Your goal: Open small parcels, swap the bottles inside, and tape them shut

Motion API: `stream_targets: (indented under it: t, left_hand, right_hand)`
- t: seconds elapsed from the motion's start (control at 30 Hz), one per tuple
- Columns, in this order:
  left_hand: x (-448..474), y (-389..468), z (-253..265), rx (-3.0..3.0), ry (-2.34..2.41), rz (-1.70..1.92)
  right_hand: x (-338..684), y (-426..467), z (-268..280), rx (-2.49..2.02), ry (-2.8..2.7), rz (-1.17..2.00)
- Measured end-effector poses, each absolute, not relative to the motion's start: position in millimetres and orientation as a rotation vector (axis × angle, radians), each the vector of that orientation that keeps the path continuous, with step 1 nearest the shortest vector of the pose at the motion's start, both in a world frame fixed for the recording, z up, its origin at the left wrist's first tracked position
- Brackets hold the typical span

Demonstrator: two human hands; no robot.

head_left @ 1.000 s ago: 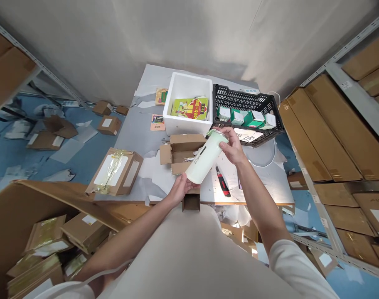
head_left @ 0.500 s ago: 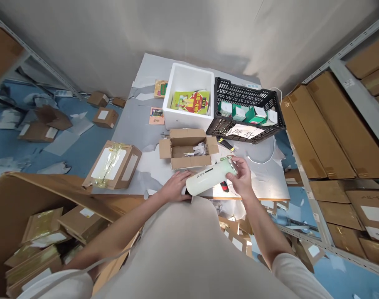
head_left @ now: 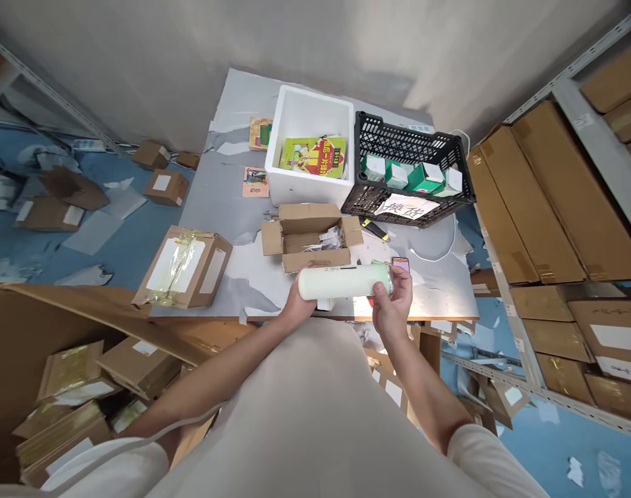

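Cardboard box (head_left: 310, 238) open behind held bottle (head_left: 344, 282), crate (head_left: 409, 173) beyond

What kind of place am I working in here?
Likely a stockroom or parcel-packing area: metal shelving stacked with flat brown cardboard cartons, an opened small cardboard box on the grey worktable, and a black plastic crate of small green-and-white boxes.

The person wears a plain, pale beige short-sleeved top that fills the lower middle of the head view; its cloth is smooth, with no print or marking to be seen; the sleeves end near the elbows, one at lower left, one at lower right; both forearms are bare below them; the left hand (head_left: 298, 309) and right hand (head_left: 393, 309) are bare, with no glove, ring or watch showing.
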State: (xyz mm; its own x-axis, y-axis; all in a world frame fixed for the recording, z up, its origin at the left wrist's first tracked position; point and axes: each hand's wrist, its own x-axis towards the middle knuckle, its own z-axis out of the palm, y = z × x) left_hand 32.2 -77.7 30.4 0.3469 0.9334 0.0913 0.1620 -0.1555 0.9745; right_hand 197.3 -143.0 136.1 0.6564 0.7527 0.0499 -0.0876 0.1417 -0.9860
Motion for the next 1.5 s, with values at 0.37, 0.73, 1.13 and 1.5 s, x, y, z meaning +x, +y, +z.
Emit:
stream_targets:
  t: [0.37,0.73,1.13,1.5]
  left_hand:
    - [26,-78,27,1.351,1.122,0.801]
    - [17,-83,17,1.175,0.970,0.736]
    - [11,-76,49,0.871,1.156,0.680]
    - [-8,-63,35,0.831,1.135,0.806]
  right_hand:
    - [198,-144,123,-1.405,-0.611,0.670]
    - [228,-139,121,-1.447,-0.743,0.659]
    - [227,-147,148,-1.455,-1.061,0.701]
    - [206,-148,122,-1.358,-1.461,0.727]
